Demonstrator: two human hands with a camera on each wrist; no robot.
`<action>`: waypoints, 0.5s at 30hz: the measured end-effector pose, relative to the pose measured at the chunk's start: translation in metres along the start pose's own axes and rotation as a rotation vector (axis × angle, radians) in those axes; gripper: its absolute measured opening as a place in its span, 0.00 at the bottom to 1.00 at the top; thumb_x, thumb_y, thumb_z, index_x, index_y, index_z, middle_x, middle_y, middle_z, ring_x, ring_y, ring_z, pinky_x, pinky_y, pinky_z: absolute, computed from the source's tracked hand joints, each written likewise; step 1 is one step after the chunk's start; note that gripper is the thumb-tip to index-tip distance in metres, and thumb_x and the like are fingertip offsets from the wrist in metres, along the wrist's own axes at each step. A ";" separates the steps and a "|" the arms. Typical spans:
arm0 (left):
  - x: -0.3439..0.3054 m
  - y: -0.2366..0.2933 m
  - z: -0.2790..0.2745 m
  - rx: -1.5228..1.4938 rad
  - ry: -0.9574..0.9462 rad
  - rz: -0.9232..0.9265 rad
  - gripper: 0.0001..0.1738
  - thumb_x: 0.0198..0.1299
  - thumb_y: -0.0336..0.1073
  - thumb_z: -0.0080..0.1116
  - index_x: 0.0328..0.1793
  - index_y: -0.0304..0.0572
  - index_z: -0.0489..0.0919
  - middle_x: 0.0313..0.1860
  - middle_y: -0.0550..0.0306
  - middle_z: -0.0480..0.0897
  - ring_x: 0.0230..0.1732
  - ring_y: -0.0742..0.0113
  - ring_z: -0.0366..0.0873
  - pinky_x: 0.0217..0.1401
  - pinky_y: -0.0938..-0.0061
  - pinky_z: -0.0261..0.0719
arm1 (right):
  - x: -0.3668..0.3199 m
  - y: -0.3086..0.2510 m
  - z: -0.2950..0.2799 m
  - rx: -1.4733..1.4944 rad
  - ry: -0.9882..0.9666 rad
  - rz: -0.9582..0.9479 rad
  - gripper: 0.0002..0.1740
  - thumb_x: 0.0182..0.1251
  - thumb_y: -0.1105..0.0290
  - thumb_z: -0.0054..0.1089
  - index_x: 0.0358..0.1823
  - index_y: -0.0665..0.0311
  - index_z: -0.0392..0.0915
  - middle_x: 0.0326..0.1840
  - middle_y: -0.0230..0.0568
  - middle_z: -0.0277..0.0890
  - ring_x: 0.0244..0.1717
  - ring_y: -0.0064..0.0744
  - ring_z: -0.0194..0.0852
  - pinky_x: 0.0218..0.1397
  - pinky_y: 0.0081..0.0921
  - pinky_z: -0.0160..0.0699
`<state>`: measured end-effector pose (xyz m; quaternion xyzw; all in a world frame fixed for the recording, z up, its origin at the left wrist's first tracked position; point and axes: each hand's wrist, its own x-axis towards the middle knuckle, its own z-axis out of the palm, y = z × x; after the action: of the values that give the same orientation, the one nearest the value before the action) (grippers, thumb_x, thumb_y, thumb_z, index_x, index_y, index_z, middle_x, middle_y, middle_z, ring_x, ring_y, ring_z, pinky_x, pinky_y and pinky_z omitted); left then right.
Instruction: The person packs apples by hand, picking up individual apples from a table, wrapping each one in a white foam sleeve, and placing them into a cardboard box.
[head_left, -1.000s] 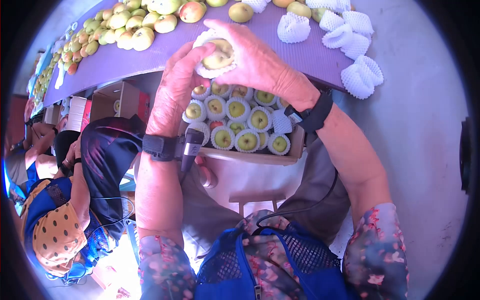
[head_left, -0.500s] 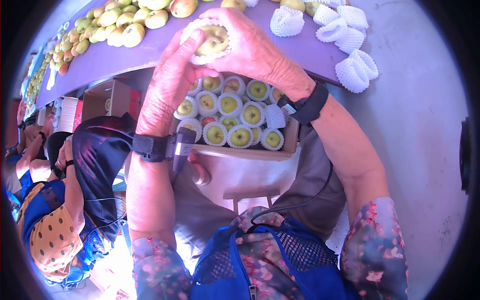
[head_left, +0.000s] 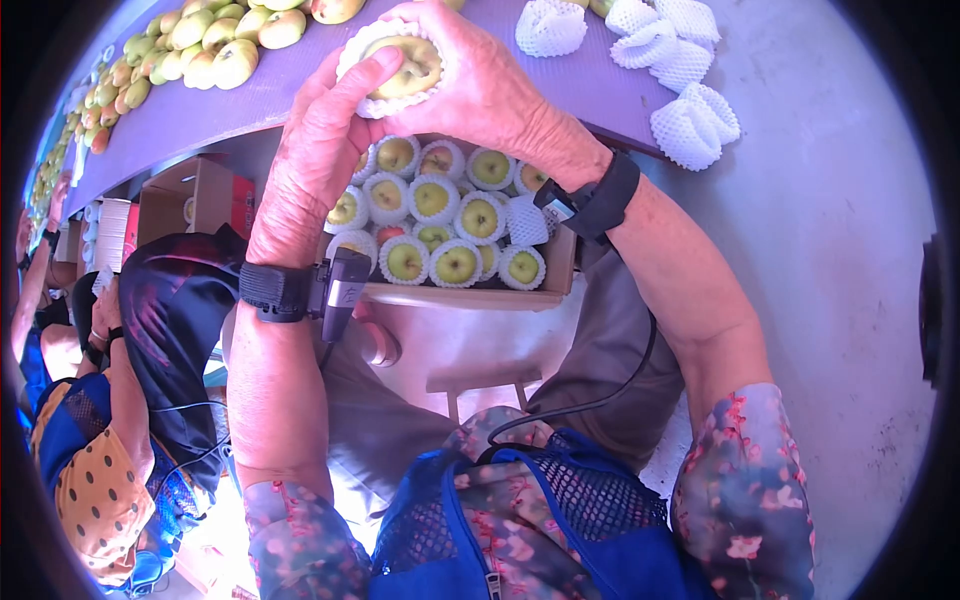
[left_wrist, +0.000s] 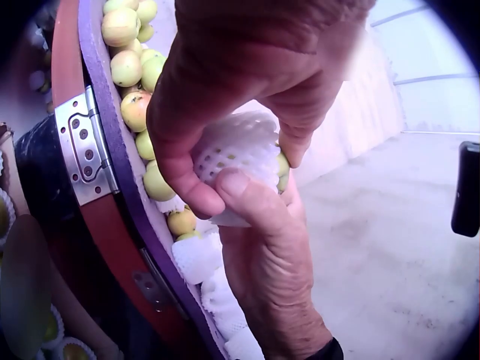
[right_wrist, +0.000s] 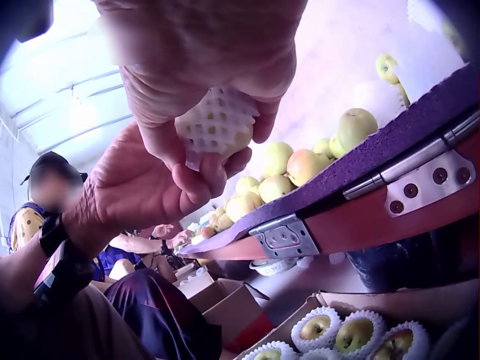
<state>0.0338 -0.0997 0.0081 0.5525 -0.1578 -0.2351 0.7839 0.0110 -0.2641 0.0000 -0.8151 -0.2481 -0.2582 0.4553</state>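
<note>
Both hands hold one yellow-green apple (head_left: 412, 68) in a white foam net, above the near edge of the purple table. The left hand (head_left: 325, 135) has its thumb across the apple's face; the right hand (head_left: 480, 85) curls round the other side. In the left wrist view the foam net (left_wrist: 236, 154) covers most of the apple, with fingers of both hands round it. The right wrist view shows the netted apple (right_wrist: 217, 124) between the fingertips of both hands. Below the hands, a cardboard box (head_left: 500, 297) holds several netted apples (head_left: 455, 263).
Loose apples (head_left: 235, 62) lie piled at the left of the purple table (head_left: 230, 108). Empty foam nets (head_left: 693, 128) lie near its right end. Another open box (head_left: 190, 200) stands at the left, beside a seated person in a dotted garment (head_left: 105, 495).
Both hands and the netted apple have shifted left and slightly up in the head view. The table, box and loose apples have also shifted left in that view.
</note>
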 end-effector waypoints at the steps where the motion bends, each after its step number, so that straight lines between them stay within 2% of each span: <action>1: 0.001 -0.002 -0.001 -0.005 0.000 0.001 0.28 0.63 0.44 0.63 0.64 0.36 0.72 0.56 0.52 0.79 0.56 0.66 0.79 0.51 0.71 0.83 | 0.000 0.000 0.000 -0.005 0.000 0.005 0.39 0.47 0.68 0.77 0.59 0.65 0.64 0.51 0.56 0.74 0.54 0.52 0.75 0.55 0.40 0.76; 2: 0.002 -0.003 -0.001 -0.008 0.001 0.002 0.28 0.63 0.44 0.64 0.64 0.36 0.72 0.56 0.52 0.79 0.55 0.66 0.80 0.49 0.71 0.84 | 0.000 0.000 -0.001 -0.008 0.000 0.009 0.39 0.47 0.68 0.77 0.59 0.66 0.64 0.51 0.56 0.74 0.54 0.52 0.76 0.55 0.40 0.76; 5: 0.002 -0.002 -0.002 0.003 -0.034 -0.001 0.30 0.67 0.43 0.60 0.69 0.35 0.68 0.58 0.50 0.79 0.55 0.64 0.81 0.56 0.66 0.82 | 0.001 -0.005 -0.005 0.027 -0.047 0.073 0.38 0.47 0.67 0.77 0.58 0.67 0.65 0.52 0.57 0.73 0.55 0.53 0.75 0.56 0.40 0.75; 8: 0.005 -0.005 -0.002 0.007 0.004 -0.008 0.27 0.63 0.44 0.64 0.62 0.34 0.74 0.53 0.53 0.81 0.51 0.68 0.81 0.44 0.75 0.85 | 0.002 -0.005 -0.008 -0.044 -0.057 0.059 0.39 0.46 0.65 0.77 0.57 0.67 0.65 0.51 0.57 0.72 0.55 0.54 0.73 0.58 0.41 0.73; 11: 0.007 -0.008 -0.003 0.005 0.030 -0.017 0.28 0.62 0.45 0.65 0.61 0.34 0.74 0.51 0.54 0.81 0.50 0.68 0.81 0.42 0.76 0.84 | 0.002 -0.003 -0.010 -0.114 -0.107 0.040 0.39 0.46 0.63 0.77 0.57 0.68 0.65 0.50 0.56 0.72 0.55 0.54 0.72 0.59 0.41 0.71; 15: 0.009 -0.007 -0.008 0.053 0.008 -0.024 0.29 0.65 0.44 0.61 0.66 0.34 0.69 0.54 0.49 0.81 0.48 0.65 0.84 0.47 0.71 0.86 | 0.003 -0.003 -0.010 -0.151 -0.120 0.036 0.38 0.45 0.63 0.77 0.56 0.68 0.66 0.49 0.56 0.72 0.55 0.54 0.72 0.59 0.42 0.71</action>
<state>0.0435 -0.1005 -0.0015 0.5758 -0.1542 -0.2381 0.7668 0.0095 -0.2708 0.0085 -0.8655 -0.2401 -0.2185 0.3814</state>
